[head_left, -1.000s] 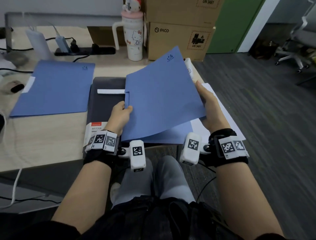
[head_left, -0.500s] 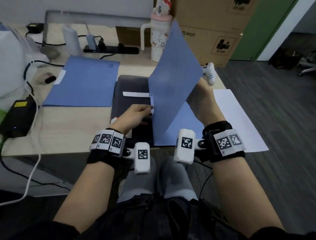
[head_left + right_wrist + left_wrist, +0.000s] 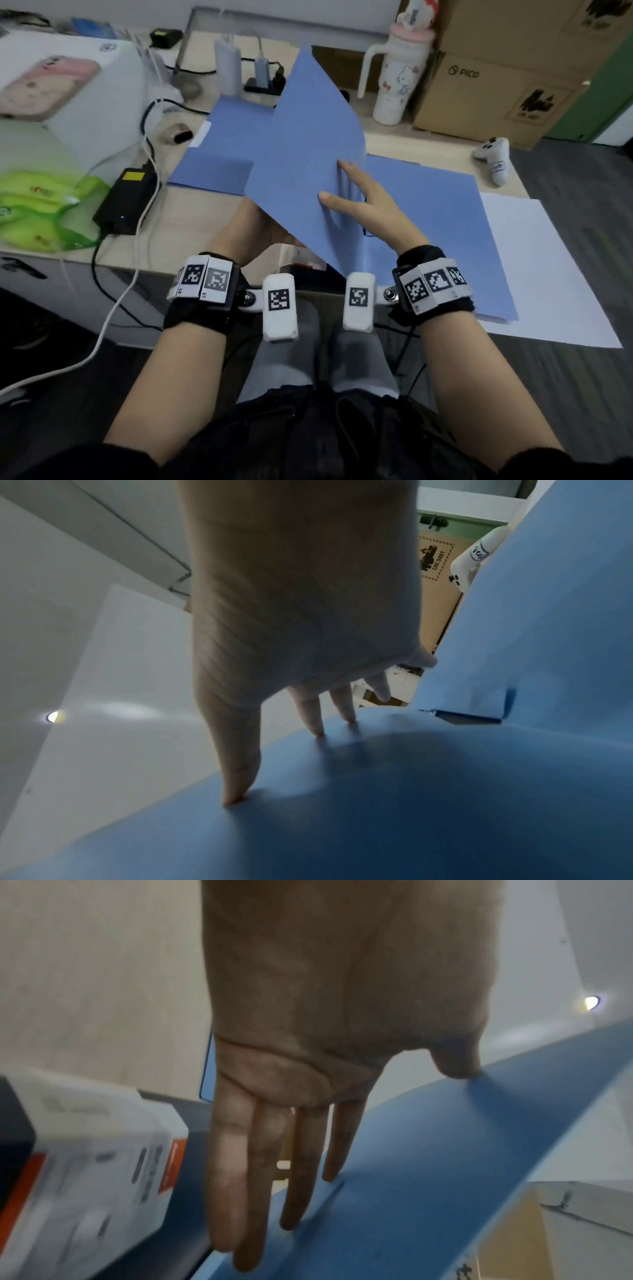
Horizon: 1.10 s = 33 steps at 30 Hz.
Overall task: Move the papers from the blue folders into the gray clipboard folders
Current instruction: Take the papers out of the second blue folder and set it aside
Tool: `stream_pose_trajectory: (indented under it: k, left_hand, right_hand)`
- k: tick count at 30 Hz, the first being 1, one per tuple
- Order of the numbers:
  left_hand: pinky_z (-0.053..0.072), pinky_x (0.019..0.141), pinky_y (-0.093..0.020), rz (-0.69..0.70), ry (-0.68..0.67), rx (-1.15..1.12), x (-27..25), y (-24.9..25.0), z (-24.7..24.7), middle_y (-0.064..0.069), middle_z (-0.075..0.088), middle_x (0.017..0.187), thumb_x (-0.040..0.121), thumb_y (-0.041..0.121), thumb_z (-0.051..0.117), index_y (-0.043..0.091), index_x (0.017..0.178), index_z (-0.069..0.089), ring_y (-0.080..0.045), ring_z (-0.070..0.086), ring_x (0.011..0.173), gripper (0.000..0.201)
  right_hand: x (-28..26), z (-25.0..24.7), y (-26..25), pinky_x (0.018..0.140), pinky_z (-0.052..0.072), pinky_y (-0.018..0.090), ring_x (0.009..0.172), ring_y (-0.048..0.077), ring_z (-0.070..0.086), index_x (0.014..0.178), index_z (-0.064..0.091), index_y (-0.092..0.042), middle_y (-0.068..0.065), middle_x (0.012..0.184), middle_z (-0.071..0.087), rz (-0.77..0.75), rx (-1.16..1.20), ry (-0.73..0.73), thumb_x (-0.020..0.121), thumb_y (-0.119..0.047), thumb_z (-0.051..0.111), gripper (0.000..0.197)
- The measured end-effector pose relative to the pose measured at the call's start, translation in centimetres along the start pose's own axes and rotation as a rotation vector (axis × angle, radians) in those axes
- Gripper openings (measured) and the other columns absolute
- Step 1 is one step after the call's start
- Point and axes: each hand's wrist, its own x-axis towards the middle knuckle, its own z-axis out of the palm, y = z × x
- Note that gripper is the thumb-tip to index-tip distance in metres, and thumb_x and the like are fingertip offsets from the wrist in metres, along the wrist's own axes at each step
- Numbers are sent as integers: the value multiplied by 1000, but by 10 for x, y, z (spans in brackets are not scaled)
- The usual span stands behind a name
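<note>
A blue folder lies open at the desk's front. Its cover (image 3: 301, 144) tilts up and to the left, and its back half (image 3: 438, 233) lies flat on a white sheet (image 3: 555, 274). My right hand (image 3: 349, 195) presses spread, straight fingers on the cover's inner face (image 3: 377, 791). My left hand (image 3: 248, 228) is beneath the cover, straight fingers and thumb tip against it (image 3: 291, 1150). The gray clipboard folder (image 3: 174, 1100) is almost all hidden under the cover; its white and orange label (image 3: 85, 1150) shows. A second blue folder (image 3: 222, 144) lies shut behind.
Cardboard boxes (image 3: 507, 89) and a white tumbler (image 3: 394, 82) stand at the back right, a white controller (image 3: 495, 161) near the right edge. A black adapter (image 3: 126, 202) with cables, green packets (image 3: 37, 212) and a white box (image 3: 75, 85) fill the left.
The cover has swung from upright over to the left. My right hand went from its edge to its inner face, fingers spread. My left hand slid beneath it.
</note>
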Motion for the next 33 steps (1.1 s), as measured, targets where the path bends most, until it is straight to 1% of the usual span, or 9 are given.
stream_pose_trajectory:
  k: [4, 9, 12, 15, 17, 22, 26, 31, 33]
  left_hand:
    - [50, 80, -38, -32, 181, -223, 2, -1, -25, 13, 73, 97, 94, 61, 16, 35, 102, 61, -12, 65, 99, 53]
    - [47, 59, -21, 52, 443, -58, -2, 0, -50, 8, 67, 79, 83, 31, 53, 22, 81, 66, -7, 62, 71, 16]
    - [47, 61, -21, 25, 613, 54, -1, 5, -67, 7, 65, 89, 87, 18, 56, 19, 102, 67, -9, 63, 76, 18]
    - [47, 64, -19, 19, 645, 177, 2, 5, -73, -1, 64, 91, 88, 12, 58, 9, 115, 62, -12, 60, 76, 27]
    - [46, 77, -21, 51, 651, 299, 9, 4, -68, -4, 63, 104, 88, 9, 58, 5, 119, 60, -13, 60, 92, 31]
    - [34, 106, -22, 141, 411, 657, 39, -11, -39, -10, 56, 134, 87, -1, 53, 6, 125, 58, -18, 47, 131, 39]
    - [13, 118, -32, 93, 76, 887, 62, -34, -4, -7, 39, 149, 88, -6, 44, 11, 134, 50, -21, 11, 148, 50]
    - [-13, 117, -50, -39, -25, 1293, 70, -55, 21, 1, 5, 161, 97, 38, 42, 26, 148, 24, -26, -12, 148, 55]
    - [-14, 116, -51, -95, -29, 1318, 70, -62, 21, 5, -2, 161, 94, 48, 42, 29, 149, 18, -27, -17, 147, 63]
  right_hand:
    - [11, 14, 6, 114, -1, 63, 149, 21, -8, 148, 13, -44, -14, 160, 2, 160, -243, -18, 74, -68, 60, 91]
    - [18, 27, 13, 111, -4, 69, 147, 25, -18, 150, 7, -41, -14, 159, -9, 243, -403, -88, 72, -73, 57, 98]
    - [20, 31, 17, 108, -6, 71, 147, 27, -17, 150, 5, -40, -15, 159, -12, 266, -488, -138, 72, -74, 57, 99]
    - [22, 32, 17, 108, -4, 71, 147, 29, -16, 150, 7, -39, -16, 159, -11, 279, -538, -161, 71, -74, 58, 100]
    - [24, 30, 18, 109, -2, 71, 147, 29, -16, 150, 8, -38, -15, 159, -10, 290, -558, -177, 71, -73, 60, 101]
    - [30, 21, 21, 115, 8, 62, 148, 30, -10, 150, 14, -33, -10, 160, -4, 293, -553, -211, 73, -67, 63, 97]
    - [29, 7, 16, 119, 16, 42, 148, 24, 10, 150, 24, -22, -3, 160, 10, 239, -467, -199, 84, -48, 64, 81]
    - [23, -8, 22, 113, 29, 35, 140, 25, 31, 148, 27, -10, 12, 151, 35, 250, -374, -71, 90, -29, 59, 69]
    - [23, -13, 32, 87, 43, 31, 117, 29, 48, 120, 52, -3, 12, 118, 57, 296, -330, 28, 92, -20, 54, 33]
